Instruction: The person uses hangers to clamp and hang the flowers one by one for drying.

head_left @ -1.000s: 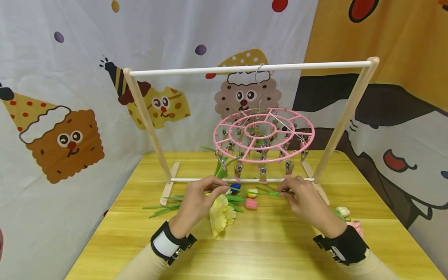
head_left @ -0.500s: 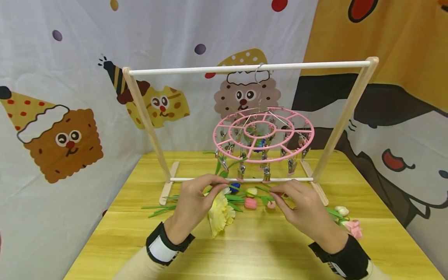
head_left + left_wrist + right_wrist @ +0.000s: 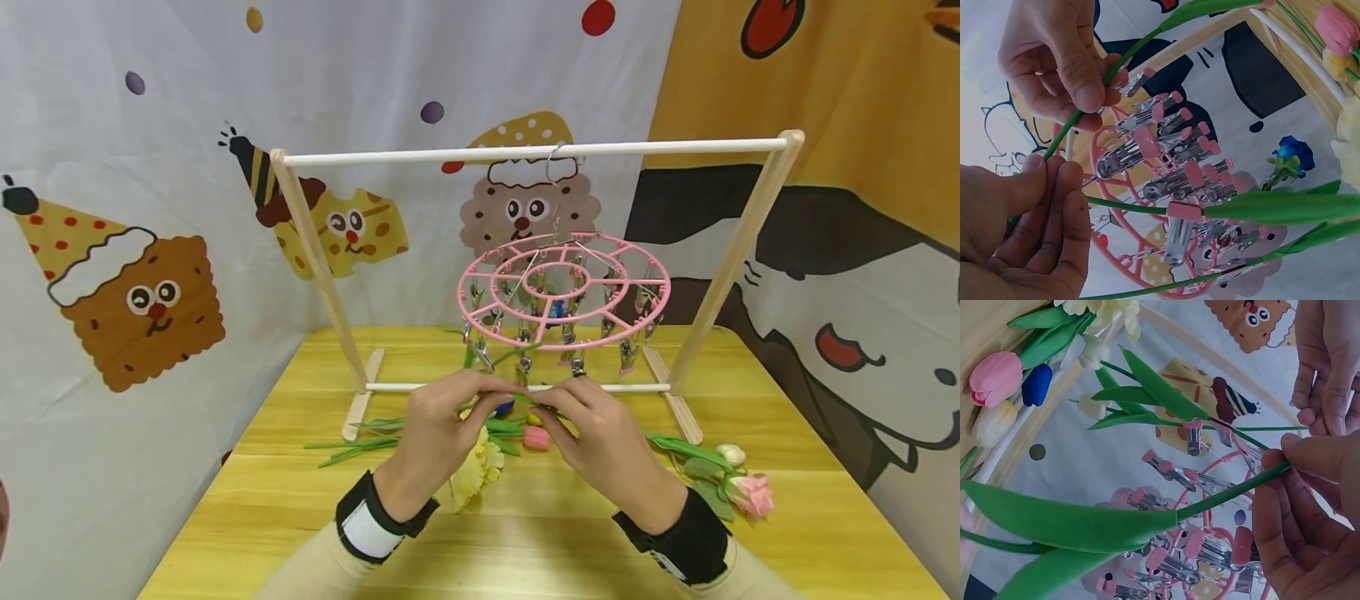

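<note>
Both hands work at one artificial flower's green stem (image 3: pixel 1235 490) in front of the hanging rack. My left hand (image 3: pixel 427 442) pinches its end between thumb and fingers. Close beside it, my right hand (image 3: pixel 615 450) pinches the same stem nearer the long green leaf (image 3: pixel 1072 519). The bloom is mostly out of view; a pale pink patch shows at the right wrist view's left edge. Behind the hands hangs a round pink clip rack (image 3: pixel 564 347) with several metal clips (image 3: pixel 1129 156). Clips grip other green stems, and a blue flower (image 3: pixel 1294 153) hangs among them.
A wooden stand with a white top rod (image 3: pixel 420 156) carries the rack. On the table lie a yellow flower (image 3: pixel 467 479), a pink tulip (image 3: pixel 536 437) and a blue tulip (image 3: pixel 1037 385). A pink rose (image 3: pixel 752 495) and a white tulip (image 3: pixel 731 454) lie at right.
My right hand has moved left along the stem until it nearly meets my left hand, which has shifted slightly right. The pink rose and white tulip at right are less covered. The rack has turned a little.
</note>
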`<action>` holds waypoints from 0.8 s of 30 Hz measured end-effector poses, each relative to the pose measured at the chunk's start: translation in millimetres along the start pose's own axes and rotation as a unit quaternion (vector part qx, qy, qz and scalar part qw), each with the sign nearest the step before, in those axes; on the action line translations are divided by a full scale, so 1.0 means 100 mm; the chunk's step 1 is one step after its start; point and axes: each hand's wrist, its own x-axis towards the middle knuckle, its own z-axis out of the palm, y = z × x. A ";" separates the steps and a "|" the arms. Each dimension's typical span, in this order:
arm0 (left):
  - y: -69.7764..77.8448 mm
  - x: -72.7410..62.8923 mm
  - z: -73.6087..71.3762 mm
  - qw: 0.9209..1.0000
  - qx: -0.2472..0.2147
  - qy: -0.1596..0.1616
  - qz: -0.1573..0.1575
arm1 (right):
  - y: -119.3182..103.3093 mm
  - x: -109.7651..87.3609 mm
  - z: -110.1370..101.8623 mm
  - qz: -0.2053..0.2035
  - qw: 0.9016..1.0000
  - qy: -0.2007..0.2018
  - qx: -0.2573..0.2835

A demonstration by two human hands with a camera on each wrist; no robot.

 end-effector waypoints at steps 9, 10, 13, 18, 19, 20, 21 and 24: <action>-0.02 -0.03 0.11 0.996 -0.030 0.009 -0.081 | 0.04 0.00 -0.05 0.013 1.000 0.016 0.002; -0.02 -0.04 0.12 0.995 -0.035 0.006 -0.090 | 0.04 0.00 -0.07 0.012 1.000 0.021 0.004; -0.02 -0.06 0.15 0.993 -0.039 -0.002 -0.110 | 0.05 0.02 -0.12 0.012 0.999 0.038 0.009; -0.03 -0.07 0.20 0.992 -0.025 -0.012 -0.127 | 0.06 0.05 -0.17 0.018 0.997 0.062 0.032; -0.03 -0.07 0.21 0.992 -0.020 -0.015 -0.126 | 0.06 0.05 -0.18 0.020 0.997 0.067 0.035; -0.03 -0.07 0.22 0.992 -0.015 -0.018 -0.125 | 0.06 0.05 -0.18 0.025 0.996 0.070 0.040; -0.03 -0.07 0.24 0.992 -0.011 -0.022 -0.124 | 0.07 0.05 -0.19 0.030 0.996 0.073 0.045; -0.05 -0.08 0.28 0.992 0.003 -0.027 -0.121 | 0.07 0.06 -0.20 0.046 0.994 0.081 0.055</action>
